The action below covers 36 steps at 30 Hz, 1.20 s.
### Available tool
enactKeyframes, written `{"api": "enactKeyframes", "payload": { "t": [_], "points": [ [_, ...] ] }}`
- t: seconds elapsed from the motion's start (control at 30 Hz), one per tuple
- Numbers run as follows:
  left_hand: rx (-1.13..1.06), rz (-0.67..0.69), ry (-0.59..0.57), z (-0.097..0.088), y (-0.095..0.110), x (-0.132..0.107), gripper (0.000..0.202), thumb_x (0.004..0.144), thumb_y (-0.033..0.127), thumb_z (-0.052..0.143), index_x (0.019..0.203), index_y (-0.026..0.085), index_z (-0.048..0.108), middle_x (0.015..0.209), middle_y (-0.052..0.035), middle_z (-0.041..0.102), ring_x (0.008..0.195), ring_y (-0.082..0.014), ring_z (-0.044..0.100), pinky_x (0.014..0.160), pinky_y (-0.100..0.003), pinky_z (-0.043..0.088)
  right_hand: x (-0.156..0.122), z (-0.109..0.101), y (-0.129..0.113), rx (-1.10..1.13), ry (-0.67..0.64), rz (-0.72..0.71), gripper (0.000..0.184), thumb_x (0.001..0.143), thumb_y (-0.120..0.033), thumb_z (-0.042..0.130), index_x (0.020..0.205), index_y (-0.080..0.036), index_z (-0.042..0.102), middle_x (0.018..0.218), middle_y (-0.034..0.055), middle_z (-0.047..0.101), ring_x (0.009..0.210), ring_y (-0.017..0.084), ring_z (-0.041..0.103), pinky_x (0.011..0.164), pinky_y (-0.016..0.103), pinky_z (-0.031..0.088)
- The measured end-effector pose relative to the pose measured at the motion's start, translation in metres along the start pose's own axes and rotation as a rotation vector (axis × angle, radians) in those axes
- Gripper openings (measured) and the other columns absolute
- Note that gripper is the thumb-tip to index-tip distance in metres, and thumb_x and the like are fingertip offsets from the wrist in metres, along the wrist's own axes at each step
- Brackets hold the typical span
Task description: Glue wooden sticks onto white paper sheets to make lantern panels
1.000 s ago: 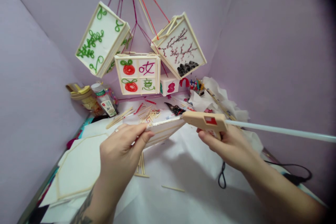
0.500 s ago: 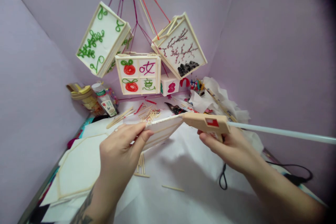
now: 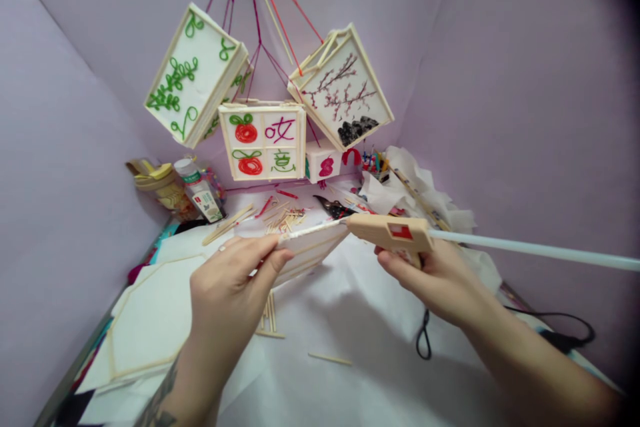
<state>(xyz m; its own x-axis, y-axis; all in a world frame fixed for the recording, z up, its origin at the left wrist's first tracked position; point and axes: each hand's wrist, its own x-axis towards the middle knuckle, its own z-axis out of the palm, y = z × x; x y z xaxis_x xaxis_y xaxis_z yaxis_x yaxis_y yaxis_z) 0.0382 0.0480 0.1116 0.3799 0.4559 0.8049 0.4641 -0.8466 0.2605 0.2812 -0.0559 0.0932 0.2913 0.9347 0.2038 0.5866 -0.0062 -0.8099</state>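
Observation:
Between thumb and fingers, my left hand (image 3: pixel 240 287) pinches the near left corner of a white paper panel (image 3: pixel 313 250) with thin wooden strips, held tilted above the table. My right hand (image 3: pixel 430 280) is wrapped around the handle of a beige hot glue gun (image 3: pixel 390 233). Its nozzle meets the far right end of the panel's upper edge; whether it touches or hovers just above, I cannot tell. A long translucent glue stick (image 3: pixel 530 250) juts from the gun's back end. Its trigger is hidden by my fingers.
Painted lanterns (image 3: pixel 263 141) hang on cords over the table's back. Loose wooden sticks (image 3: pixel 285 217) and black-handled pliers (image 3: pixel 333 207) lie beyond the panel. Framed paper sheets (image 3: pixel 150 320) are stacked at left, near a bottle (image 3: pixel 200 190). A black cord (image 3: pixel 424 337) dangles below the gun.
The glue gun and my right hand have shifted very slightly left. My left hand and the panel stay almost still.

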Motion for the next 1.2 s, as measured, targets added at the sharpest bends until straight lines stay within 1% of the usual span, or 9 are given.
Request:
{"api": "enactKeyframes", "payload": {
  "t": [0.17, 0.23, 0.3, 0.37, 0.5, 0.6, 0.8, 0.97, 1.2],
  "points": [
    [0.001, -0.002, -0.002, -0.0008, 0.0003, -0.0001, 0.007, 0.085, 0.023, 0.070, 0.092, 0.023, 0.072, 0.086, 0.0006, 0.077, 0.077, -0.0164, 0.073, 0.074, -0.027, 0.058, 0.0009, -0.0008, -0.0009, 0.008, 0.007, -0.018, 0.028, 0.087, -0.035, 0.056, 0.109, -0.018, 0.062, 0.085, 0.0056, 0.067, 0.075, 0.021, 0.061, 0.063, 0.031, 0.049],
    [-0.005, 0.005, 0.002, -0.0010, -0.0001, -0.0004, 0.007, 0.085, 0.023, 0.071, 0.092, 0.023, 0.072, 0.086, 0.0008, 0.077, 0.077, -0.0162, 0.073, 0.074, -0.027, 0.058, 0.0019, -0.0015, -0.0005, -0.001, 0.006, -0.004, 0.027, 0.086, -0.035, 0.056, 0.107, -0.018, 0.062, 0.077, 0.0031, 0.063, 0.068, 0.019, 0.057, 0.059, 0.030, 0.046],
    [-0.010, 0.002, 0.007, -0.0009, -0.0004, -0.0006, 0.008, 0.085, 0.022, 0.071, 0.093, 0.023, 0.072, 0.086, 0.0009, 0.077, 0.077, -0.0159, 0.072, 0.074, -0.026, 0.058, 0.0027, -0.0022, 0.0005, -0.024, 0.000, 0.030, 0.025, 0.086, -0.037, 0.056, 0.101, -0.018, 0.062, 0.067, -0.0001, 0.055, 0.059, 0.016, 0.051, 0.052, 0.028, 0.041],
    [-0.010, -0.004, 0.006, -0.0008, -0.0003, -0.0007, 0.008, 0.085, 0.022, 0.071, 0.093, 0.023, 0.072, 0.087, 0.0010, 0.077, 0.077, -0.0157, 0.072, 0.074, -0.026, 0.057, 0.0028, -0.0023, 0.0009, -0.036, -0.006, 0.054, 0.024, 0.086, -0.038, 0.055, 0.096, -0.018, 0.062, 0.063, -0.0013, 0.051, 0.055, 0.015, 0.048, 0.049, 0.027, 0.038],
    [-0.002, -0.002, -0.004, -0.0011, 0.0009, 0.0004, 0.006, 0.086, 0.023, 0.070, 0.092, 0.023, 0.072, 0.086, 0.0013, 0.077, 0.077, -0.0158, 0.072, 0.073, -0.026, 0.058, 0.0010, -0.0010, -0.0013, -0.002, -0.003, 0.022, 0.029, 0.085, -0.039, 0.055, 0.103, -0.018, 0.062, 0.075, 0.0033, 0.061, 0.065, 0.019, 0.055, 0.055, 0.029, 0.044],
    [0.002, 0.011, 0.000, -0.0013, 0.0014, 0.0010, 0.006, 0.086, 0.022, 0.069, 0.091, 0.022, 0.072, 0.085, 0.0013, 0.077, 0.075, -0.0156, 0.072, 0.072, -0.026, 0.057, 0.0003, 0.0001, -0.0019, 0.012, -0.002, 0.012, 0.029, 0.086, -0.039, 0.055, 0.104, -0.018, 0.063, 0.077, 0.0042, 0.063, 0.068, 0.020, 0.057, 0.057, 0.029, 0.045],
    [-0.005, 0.000, 0.000, -0.0009, 0.0008, 0.0007, 0.006, 0.086, 0.023, 0.070, 0.092, 0.023, 0.072, 0.086, 0.0008, 0.077, 0.076, -0.0164, 0.072, 0.073, -0.027, 0.058, 0.0014, -0.0008, 0.0049, 0.011, 0.018, 0.058, 0.025, 0.086, -0.041, 0.056, 0.090, -0.018, 0.063, 0.062, -0.0015, 0.049, 0.054, 0.014, 0.045, 0.047, 0.026, 0.037],
    [-0.012, 0.007, -0.002, -0.0016, 0.0017, 0.0016, 0.005, 0.086, 0.022, 0.069, 0.090, 0.023, 0.073, 0.083, 0.0012, 0.077, 0.073, -0.0156, 0.072, 0.071, -0.027, 0.058, 0.0008, -0.0011, 0.0032, 0.016, 0.025, 0.028, 0.031, 0.085, -0.040, 0.057, 0.106, -0.018, 0.064, 0.076, 0.0039, 0.062, 0.063, 0.019, 0.055, 0.051, 0.028, 0.042],
    [0.000, -0.005, 0.002, -0.0008, 0.0010, 0.0016, 0.007, 0.085, 0.024, 0.070, 0.091, 0.023, 0.073, 0.086, 0.0003, 0.077, 0.076, -0.0170, 0.073, 0.074, -0.028, 0.059, 0.0018, -0.0002, -0.0028, -0.004, -0.014, 0.010, 0.031, 0.086, -0.039, 0.054, 0.107, -0.018, 0.064, 0.084, 0.0066, 0.067, 0.074, 0.023, 0.061, 0.061, 0.032, 0.049]
  ]
}}
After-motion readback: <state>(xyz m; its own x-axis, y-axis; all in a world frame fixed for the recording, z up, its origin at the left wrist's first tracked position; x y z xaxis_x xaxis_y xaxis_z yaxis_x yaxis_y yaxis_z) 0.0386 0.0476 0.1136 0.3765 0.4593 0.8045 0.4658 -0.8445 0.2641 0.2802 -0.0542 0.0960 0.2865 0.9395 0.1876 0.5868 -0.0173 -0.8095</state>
